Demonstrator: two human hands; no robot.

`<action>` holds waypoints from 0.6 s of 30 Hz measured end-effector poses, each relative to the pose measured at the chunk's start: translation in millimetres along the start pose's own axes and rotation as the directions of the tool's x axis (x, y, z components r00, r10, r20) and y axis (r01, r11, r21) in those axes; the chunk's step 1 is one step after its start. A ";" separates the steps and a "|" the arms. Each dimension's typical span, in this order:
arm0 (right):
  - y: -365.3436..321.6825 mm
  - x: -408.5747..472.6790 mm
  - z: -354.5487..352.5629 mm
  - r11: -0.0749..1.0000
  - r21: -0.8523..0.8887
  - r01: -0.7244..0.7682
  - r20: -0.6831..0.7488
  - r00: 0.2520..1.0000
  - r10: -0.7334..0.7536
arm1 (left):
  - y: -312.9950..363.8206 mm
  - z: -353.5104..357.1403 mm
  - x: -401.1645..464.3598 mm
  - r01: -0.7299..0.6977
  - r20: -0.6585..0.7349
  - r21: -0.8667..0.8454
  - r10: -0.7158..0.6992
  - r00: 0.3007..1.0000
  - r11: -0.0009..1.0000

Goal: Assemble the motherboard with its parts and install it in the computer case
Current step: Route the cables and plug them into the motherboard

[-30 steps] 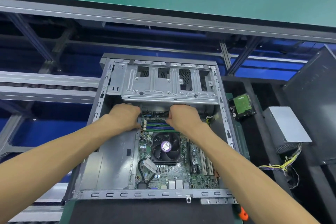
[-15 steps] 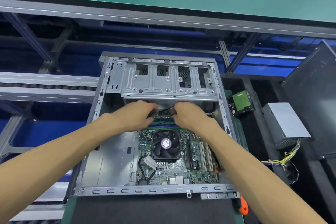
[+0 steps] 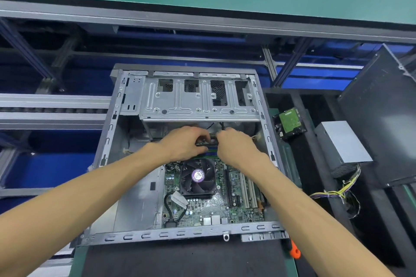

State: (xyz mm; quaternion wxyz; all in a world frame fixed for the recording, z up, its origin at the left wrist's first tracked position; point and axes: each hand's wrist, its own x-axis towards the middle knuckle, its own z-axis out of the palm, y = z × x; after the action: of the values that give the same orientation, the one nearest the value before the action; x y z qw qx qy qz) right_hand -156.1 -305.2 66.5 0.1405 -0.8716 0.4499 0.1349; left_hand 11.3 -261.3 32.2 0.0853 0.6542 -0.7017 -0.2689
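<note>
Both hands were deep in the case, meeting at the far edge of the board, just under the drive cage. Left hand had fingers curled round a small dark part, probably a connector or a RAM stick end; too hidden to tell which. Right hand pinched in at the same spot, fingertips touching or nearly touching the left's. What the right grip held: cannot tell, though a black cable ran up from between the hands.

RAM slots lay directly below the grips, long axis running left-right, so hands sat one at each end region. Both hands about equally near. Fan sat just nearer the person than the grips. Board lay flat in the case, already seated by the look.

Judgement: next move was likely a straight press down onto the slot or header; risk was misalignment.
</note>
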 end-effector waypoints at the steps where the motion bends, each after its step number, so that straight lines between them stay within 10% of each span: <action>1: 0.7 -0.2 -1.0 1.000 0.012 0.028 0.009 1.000 -0.029 | 3.7 1.8 1.8 -0.017 0.001 -0.004 0.017 1.000 1.000; 10: 18.6 -23.8 -22.3 0.980 0.158 0.118 -0.028 0.993 -0.115 | 12.7 17.6 14.9 0.016 -0.063 0.089 -0.010 0.998 0.996; 18: 36.5 -66.7 -41.0 0.934 0.315 0.167 -0.386 0.922 -0.035 | 14.1 11.0 12.0 0.024 -0.111 0.066 -0.016 0.994 0.998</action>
State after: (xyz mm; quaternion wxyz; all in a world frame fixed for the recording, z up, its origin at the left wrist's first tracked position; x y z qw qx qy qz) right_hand -218.9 -290.8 124.1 0.2083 -0.8657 0.4387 -0.1212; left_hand -7.8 -269.9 27.0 0.0993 0.6775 -0.6979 -0.2096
